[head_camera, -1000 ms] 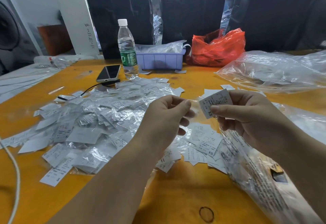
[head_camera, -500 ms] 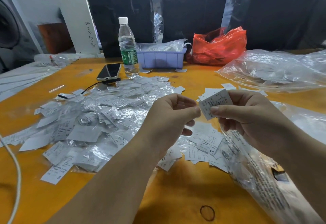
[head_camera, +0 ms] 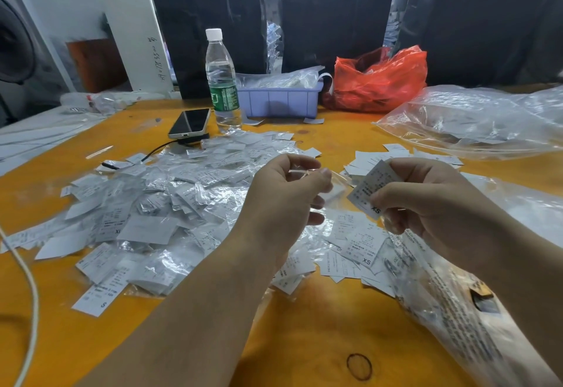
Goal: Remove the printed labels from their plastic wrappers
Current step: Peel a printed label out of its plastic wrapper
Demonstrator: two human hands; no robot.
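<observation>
Both hands are raised above the yellow table (head_camera: 304,319), near frame centre. The right hand (head_camera: 432,204), at 3 o'clock from centre, is closed in a pinch on a printed label (head_camera: 370,187), thumb across its lower part; the label tilts, with "XS" at its lower corner. The left hand (head_camera: 283,204), just at 9 o'clock of the label, has thumb and forefinger closed on a clear plastic wrapper (head_camera: 330,184). The thin film stretches from that pinch toward the label. Whether the label is fully clear of the film cannot be told.

Under the left forearm, spreading toward 9 o'clock, is a pile of wrapped labels (head_camera: 158,204), shiny and crumpled. Below the hands lie flat loose labels (head_camera: 359,243); a small stack (head_camera: 371,155) sits at 12 o'clock of the right hand.

At 12 o'clock on the far table edge stand a water bottle (head_camera: 221,82), a lilac tray (head_camera: 278,101) and a red bag (head_camera: 377,82). A phone (head_camera: 190,123) lies left of the bottle. A large clear bag (head_camera: 475,121) is at 2 o'clock, and a printed plastic bag (head_camera: 451,304) lies under the right forearm at 4 o'clock.
</observation>
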